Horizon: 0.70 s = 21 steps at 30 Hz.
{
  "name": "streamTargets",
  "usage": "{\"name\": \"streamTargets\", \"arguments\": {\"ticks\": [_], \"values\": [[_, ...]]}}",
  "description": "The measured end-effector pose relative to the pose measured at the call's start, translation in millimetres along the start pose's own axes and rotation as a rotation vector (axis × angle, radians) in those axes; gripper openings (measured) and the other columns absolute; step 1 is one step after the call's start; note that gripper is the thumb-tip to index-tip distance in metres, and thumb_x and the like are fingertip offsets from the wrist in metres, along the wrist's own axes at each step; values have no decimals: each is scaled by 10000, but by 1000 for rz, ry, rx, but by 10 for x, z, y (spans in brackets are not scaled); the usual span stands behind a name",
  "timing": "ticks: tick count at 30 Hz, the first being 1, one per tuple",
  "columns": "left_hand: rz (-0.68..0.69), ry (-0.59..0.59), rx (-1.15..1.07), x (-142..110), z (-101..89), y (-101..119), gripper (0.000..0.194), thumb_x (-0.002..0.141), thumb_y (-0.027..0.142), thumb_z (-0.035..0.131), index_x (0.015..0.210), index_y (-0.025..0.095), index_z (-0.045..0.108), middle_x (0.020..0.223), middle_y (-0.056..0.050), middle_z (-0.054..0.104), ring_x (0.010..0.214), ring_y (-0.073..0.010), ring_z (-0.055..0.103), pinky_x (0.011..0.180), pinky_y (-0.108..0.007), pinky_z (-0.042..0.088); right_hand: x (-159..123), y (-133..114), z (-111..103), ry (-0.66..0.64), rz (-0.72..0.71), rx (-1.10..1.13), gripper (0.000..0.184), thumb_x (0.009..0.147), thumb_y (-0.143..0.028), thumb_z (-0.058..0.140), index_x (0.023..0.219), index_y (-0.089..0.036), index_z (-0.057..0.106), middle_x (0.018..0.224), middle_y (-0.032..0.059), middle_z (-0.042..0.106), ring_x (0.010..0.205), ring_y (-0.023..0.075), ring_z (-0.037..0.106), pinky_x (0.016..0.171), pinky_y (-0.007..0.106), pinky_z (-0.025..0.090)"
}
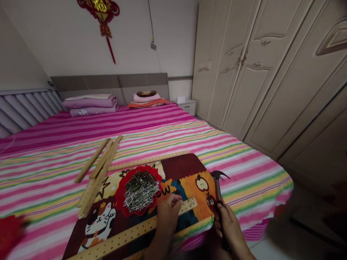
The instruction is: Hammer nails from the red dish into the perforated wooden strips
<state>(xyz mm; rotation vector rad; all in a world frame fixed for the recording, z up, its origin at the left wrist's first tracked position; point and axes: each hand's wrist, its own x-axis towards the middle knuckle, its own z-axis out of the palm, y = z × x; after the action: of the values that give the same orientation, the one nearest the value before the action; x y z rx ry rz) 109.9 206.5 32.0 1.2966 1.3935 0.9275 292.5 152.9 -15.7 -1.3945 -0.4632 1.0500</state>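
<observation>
My right hand (229, 224) is wrapped round the dark handle of a claw hammer (218, 189), its head pointing away from me beside the board's right edge. My left hand (169, 209) is closed in a pinch over a pale wooden strip (130, 233) with rows of dark holes. Whatever sits between those fingertips is too small to make out. A few thin nails (192, 199) stand up at the strip's right end. Left of my hand, a red scalloped bowl (119, 196) is full of loose nails (142, 191). Strip and bowl rest on a colourful printed board (184, 168).
The board lies on a bed with a striped sheet (244, 180). More wooden strips (100, 162) are piled at the left, and a holed strip (151, 160) lies behind the board. A red object (11, 233) is at the left edge. Wardrobes (238, 65) stand at the right.
</observation>
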Motion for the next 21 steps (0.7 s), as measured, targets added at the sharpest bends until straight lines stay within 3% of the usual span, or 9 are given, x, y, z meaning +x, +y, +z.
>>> {"name": "streamTargets", "arguments": {"ticks": [10,16,18,21], "values": [[132,48,223,-44,76,-22,172,721,285,504,753,201,650,721,-8,662,683,-151,593,649,-260,431,0,12,3,4,-8,5,392,685,-595,575,758,-250,406,475,-109,445,306,63,311,246,169,228],[243,52,333,-57,103,-38,170,759,253,475,705,203,628,772,-26,650,716,-155,582,696,-276,431,-137,-39,-16,2,-15,4,413,667,-616,600,764,-250,434,495,-104,446,325,68,316,269,174,237],[272,48,351,-71,101,-30,178,771,238,466,701,203,625,774,-32,649,724,-158,582,696,-277,426,-244,-53,-76,10,-10,-8,417,658,-621,613,789,-249,475,494,-94,454,340,78,351,280,176,249],[303,48,380,-90,94,-27,188,785,234,459,700,202,624,777,-39,644,743,-164,580,707,-280,419,-450,-48,-216,23,-31,-29,457,618,-608,664,885,-252,557,594,-42,561,488,128,524,380,196,394]]}}
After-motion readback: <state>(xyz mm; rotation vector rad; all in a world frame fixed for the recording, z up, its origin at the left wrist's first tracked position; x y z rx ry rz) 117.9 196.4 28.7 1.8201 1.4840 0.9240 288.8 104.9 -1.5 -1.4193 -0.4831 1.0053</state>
